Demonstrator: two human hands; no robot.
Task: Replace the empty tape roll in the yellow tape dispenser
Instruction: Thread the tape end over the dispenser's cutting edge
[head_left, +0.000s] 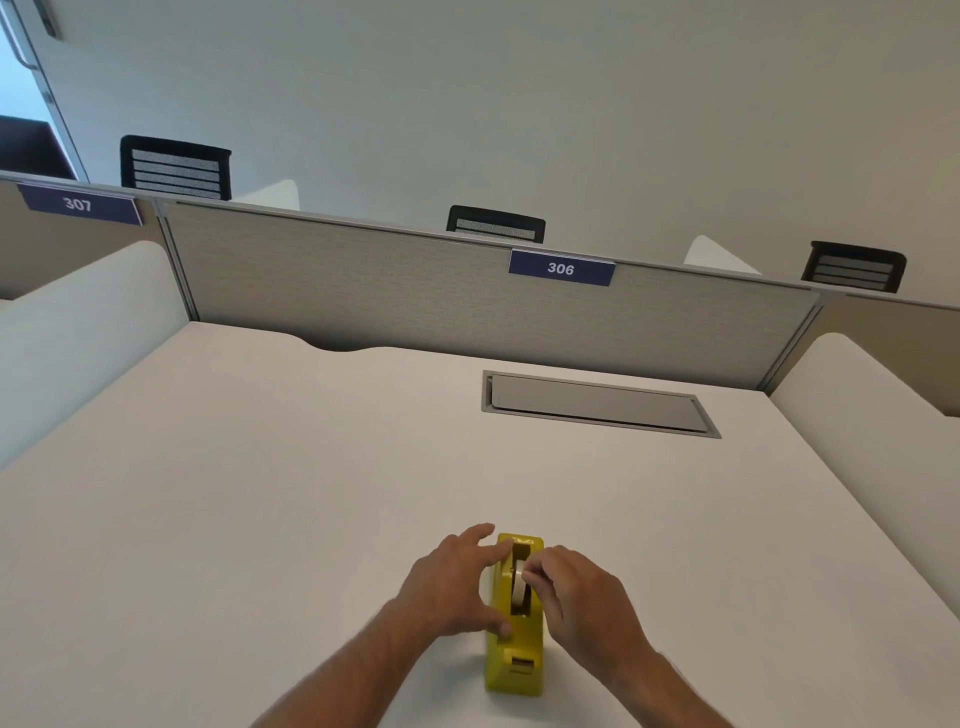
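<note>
A yellow tape dispenser (511, 660) stands on the white desk (260, 493), lengthwise away from me, near the front edge. A pale tape roll (518, 592) sits in its slot. My left hand (449, 587) rests against the dispenser's left side, fingers spread, thumb on the body. My right hand (576, 597) is at the right side, with its fingertips pinched at the top of the roll. No other roll is in view.
A grey cable hatch (597, 402) is set into the desk at the back right. A grey partition (415, 291) with a "306" label closes the back. White side dividers (78, 332) flank the desk. Black chairs (174, 169) stand beyond.
</note>
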